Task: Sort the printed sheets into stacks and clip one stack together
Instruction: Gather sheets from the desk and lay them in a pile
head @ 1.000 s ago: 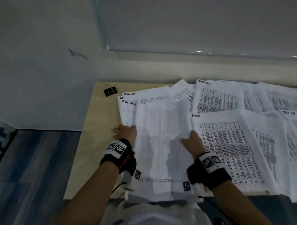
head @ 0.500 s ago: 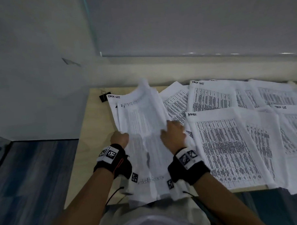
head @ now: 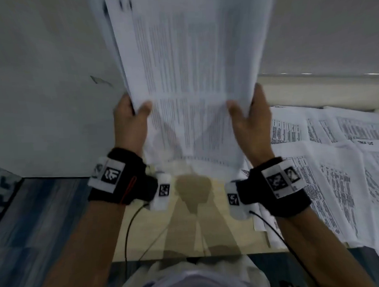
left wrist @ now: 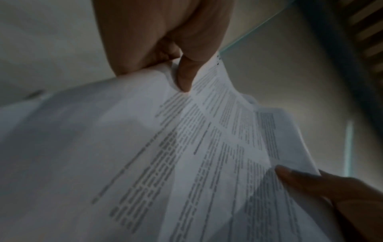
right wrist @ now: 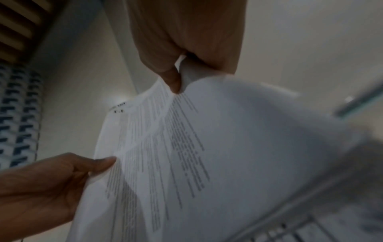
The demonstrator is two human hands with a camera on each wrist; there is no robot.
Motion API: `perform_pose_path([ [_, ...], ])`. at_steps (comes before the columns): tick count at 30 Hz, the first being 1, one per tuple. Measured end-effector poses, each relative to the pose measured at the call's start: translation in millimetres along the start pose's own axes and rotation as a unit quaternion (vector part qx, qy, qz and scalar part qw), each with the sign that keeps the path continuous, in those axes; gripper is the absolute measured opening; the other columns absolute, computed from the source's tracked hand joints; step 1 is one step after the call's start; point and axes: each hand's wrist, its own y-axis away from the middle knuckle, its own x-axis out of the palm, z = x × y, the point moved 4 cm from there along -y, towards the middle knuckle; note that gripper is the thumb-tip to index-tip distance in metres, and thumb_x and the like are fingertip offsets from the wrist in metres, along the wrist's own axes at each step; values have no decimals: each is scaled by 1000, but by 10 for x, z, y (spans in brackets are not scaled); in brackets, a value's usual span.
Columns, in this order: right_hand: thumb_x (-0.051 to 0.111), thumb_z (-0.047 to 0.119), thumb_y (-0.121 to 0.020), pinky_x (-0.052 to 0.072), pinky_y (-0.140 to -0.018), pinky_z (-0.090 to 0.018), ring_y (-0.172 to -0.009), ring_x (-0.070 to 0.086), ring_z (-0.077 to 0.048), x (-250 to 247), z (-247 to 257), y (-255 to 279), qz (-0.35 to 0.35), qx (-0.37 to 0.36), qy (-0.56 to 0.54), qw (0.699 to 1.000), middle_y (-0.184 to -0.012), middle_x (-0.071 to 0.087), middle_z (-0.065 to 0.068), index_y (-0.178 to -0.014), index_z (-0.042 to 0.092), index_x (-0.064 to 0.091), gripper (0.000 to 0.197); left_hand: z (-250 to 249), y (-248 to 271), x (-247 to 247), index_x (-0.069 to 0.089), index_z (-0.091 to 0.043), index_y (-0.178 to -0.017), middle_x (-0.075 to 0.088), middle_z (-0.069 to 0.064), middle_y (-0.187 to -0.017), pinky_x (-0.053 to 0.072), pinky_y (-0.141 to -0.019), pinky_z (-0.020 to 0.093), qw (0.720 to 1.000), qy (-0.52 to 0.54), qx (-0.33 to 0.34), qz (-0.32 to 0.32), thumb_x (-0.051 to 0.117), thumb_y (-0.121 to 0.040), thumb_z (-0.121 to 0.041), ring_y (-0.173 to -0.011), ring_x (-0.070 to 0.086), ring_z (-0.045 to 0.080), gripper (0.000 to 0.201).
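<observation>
A stack of printed sheets (head: 192,78) stands upright above the wooden table (head: 187,235), its lower edge hanging just over the tabletop. My left hand (head: 133,117) pinches the stack's left edge between thumb and fingers, and my right hand (head: 250,117) pinches its right edge. In the left wrist view the stack (left wrist: 145,163) fills the frame with my left thumb (left wrist: 184,77) on it. The right wrist view shows the same stack (right wrist: 207,155) under my right thumb (right wrist: 172,78). The binder clip is hidden behind the raised stack.
More printed sheets (head: 335,164) lie spread over the right part of the table, overlapping one another and overhanging its front edge. A grey wall (head: 43,105) stands to the left, and the floor (head: 37,234) drops off beyond the table's left edge.
Both hands gathered the left pile off the table and raised it upright in front of the camera. The binder clip at the table's back left is now hidden.
</observation>
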Motion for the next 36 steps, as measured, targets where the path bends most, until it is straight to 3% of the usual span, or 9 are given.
perform_pose_path([
  [3, 50, -5, -88, 45, -62, -2, -74, 54, 22, -117, 175, -63, -43, -58, -84, 994, -88, 49, 16, -115, 1, 41, 29, -370, -82, 57, 53, -8, -120, 63, 0, -110, 54, -89, 24, 995, 68, 64, 43, 52, -90, -3, -100, 63, 12, 30],
  [9, 50, -1, -89, 51, -73, -9, -84, 58, 15, 57, -170, 255, 12, 65, -159, 985, -102, 49, 13, -118, 12, 29, 38, -130, 67, -35, 57, -15, -108, 64, -10, -99, 53, -72, 9, 995, 101, 19, 22, 67, -81, -5, -81, 67, -12, 31],
  [14, 39, 2, -69, 56, -73, -48, -85, 57, -18, 225, -378, 314, 14, 133, -132, 982, -93, 51, 3, -102, 21, 34, 38, 147, 204, 24, 59, 2, -120, 65, 7, -110, 57, -86, 33, 997, 17, -54, 54, 66, -82, -3, -82, 66, 5, 39],
  [20, 33, -13, -75, 46, -63, -11, -69, 50, 11, 121, -383, 229, -57, 114, -167, 978, -84, 45, 8, -103, 11, 30, 37, 101, 123, -122, 66, -20, -82, 74, -20, -65, 55, -58, 11, 996, 35, -50, 71, 67, -81, -2, -63, 69, -8, 18],
  [23, 32, -6, -71, 51, -75, -35, -72, 51, 2, 287, -576, 330, -9, 167, -108, 980, -81, 45, 9, -103, 12, 29, 36, 288, 163, -134, 67, -15, -96, 75, -14, -81, 56, -66, 16, 985, -20, -93, 144, 70, -77, -1, -77, 70, -1, 24],
  [26, 33, -10, -75, 48, -90, -54, -88, 49, -21, 454, -757, 432, 35, 213, -44, 975, -95, 49, -1, -107, 7, 29, 37, 513, 201, -199, 61, -7, -119, 66, 3, -109, 51, -83, 28, 986, -59, -132, 87, 71, -77, -1, -97, 63, 16, 44],
  [31, 47, -6, -81, 42, -53, -4, -68, 51, -11, 579, -922, 448, 49, 236, -10, 970, -79, 48, 9, -119, 1, 34, 41, 626, 6, -285, 61, -5, -121, 65, 11, -121, 51, -95, 38, 987, -77, -138, 28, 70, -80, -8, -107, 63, 24, 42],
  [33, 45, -7, -83, 39, -43, -4, -62, 48, -9, 680, -1038, 529, 88, 267, 6, 960, -76, 47, 6, -122, 0, 33, 41, 816, -47, -318, 60, -3, -122, 63, 13, -124, 50, -98, 41, 975, -120, -184, 17, 69, -82, -11, -111, 62, 28, 42],
  [36, 42, -8, -83, 43, -62, -23, -83, 56, -27, 816, -1260, 727, 150, 309, 60, 937, -96, 55, -13, -123, -1, 32, 41, 1196, 17, -389, 57, -1, -125, 60, 16, -129, 48, -99, 39, 943, -217, -252, 11, 67, -85, -15, -117, 58, 32, 44],
])
